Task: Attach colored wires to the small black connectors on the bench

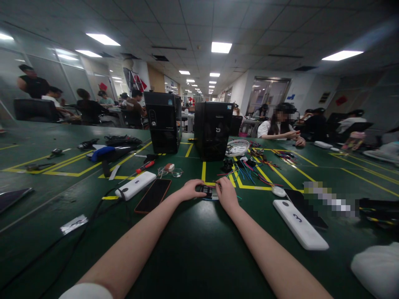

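A small black boxy part with pale markings and thin wires lies low over the green table, between my two hands. My left hand grips its left end, thumb in front and fingers behind. At the right end, my right hand has its fingers drawn together near the wires; what they pinch is too small and partly covered to name. A bluish wire end shows beside the right wrist. Just beyond the right hand lies a bundle of coloured wires.
Two black computer towers stand ahead. Left are an orange-edged phone, a white power bank, glasses and a red screwdriver. Right are another power bank, a dark phone and a white basket. A person sits opposite.
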Demonstrator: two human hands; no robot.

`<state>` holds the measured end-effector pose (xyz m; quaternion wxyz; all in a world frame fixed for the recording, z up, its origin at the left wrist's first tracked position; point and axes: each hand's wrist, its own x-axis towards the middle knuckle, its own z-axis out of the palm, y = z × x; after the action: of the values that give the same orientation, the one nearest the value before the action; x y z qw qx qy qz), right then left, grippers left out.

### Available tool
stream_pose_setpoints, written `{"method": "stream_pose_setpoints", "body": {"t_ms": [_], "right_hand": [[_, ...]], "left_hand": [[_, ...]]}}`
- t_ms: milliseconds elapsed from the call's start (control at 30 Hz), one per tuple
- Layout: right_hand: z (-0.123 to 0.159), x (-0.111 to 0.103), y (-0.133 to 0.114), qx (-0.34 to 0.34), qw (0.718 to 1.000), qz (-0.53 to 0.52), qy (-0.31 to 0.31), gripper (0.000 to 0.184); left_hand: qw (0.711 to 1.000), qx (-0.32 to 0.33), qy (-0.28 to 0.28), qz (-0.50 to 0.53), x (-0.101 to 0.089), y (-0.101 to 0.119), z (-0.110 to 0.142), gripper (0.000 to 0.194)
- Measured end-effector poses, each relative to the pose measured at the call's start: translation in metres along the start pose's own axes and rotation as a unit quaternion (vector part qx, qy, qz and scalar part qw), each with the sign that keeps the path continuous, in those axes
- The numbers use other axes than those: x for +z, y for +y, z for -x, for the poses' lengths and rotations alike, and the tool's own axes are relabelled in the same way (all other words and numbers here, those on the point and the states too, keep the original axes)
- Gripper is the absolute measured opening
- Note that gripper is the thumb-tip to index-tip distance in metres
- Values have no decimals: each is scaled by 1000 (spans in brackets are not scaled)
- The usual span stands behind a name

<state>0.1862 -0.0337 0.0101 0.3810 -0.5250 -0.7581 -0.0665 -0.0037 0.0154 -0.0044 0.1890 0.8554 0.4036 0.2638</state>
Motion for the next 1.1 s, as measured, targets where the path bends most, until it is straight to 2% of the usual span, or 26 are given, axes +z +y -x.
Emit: {"method": "stream_pose_setpoints", "body": {"t_ms": [100,267,367,500,667,867,1100], "right_hand": [[1,0,-3,-34,999,-8,-29,9],[8,5,-24,-143,982,-18,-124,6],[11,5,-32,-164,974,-29,-154,11],[10,1,-30,-107,988,-38,-101,13],[7,2,-21,-24,999,-35,-20,26],[6,1,-19,-15,1000,-8,-16,14],[5,-2,-19,-17,1000,7,-23,12]], "left_hand": [[1000,-2,17,-2,2,0,0,47],[999,-30,38,7,4,-1,-1,38],[999,-36,39,10,4,0,-1,37],[998,-13,62,0,3,6,1,35],[992,65,83,-62,0,23,3,34],[981,132,82,-119,-4,37,5,34],[979,148,67,-127,-6,42,5,32]]}}
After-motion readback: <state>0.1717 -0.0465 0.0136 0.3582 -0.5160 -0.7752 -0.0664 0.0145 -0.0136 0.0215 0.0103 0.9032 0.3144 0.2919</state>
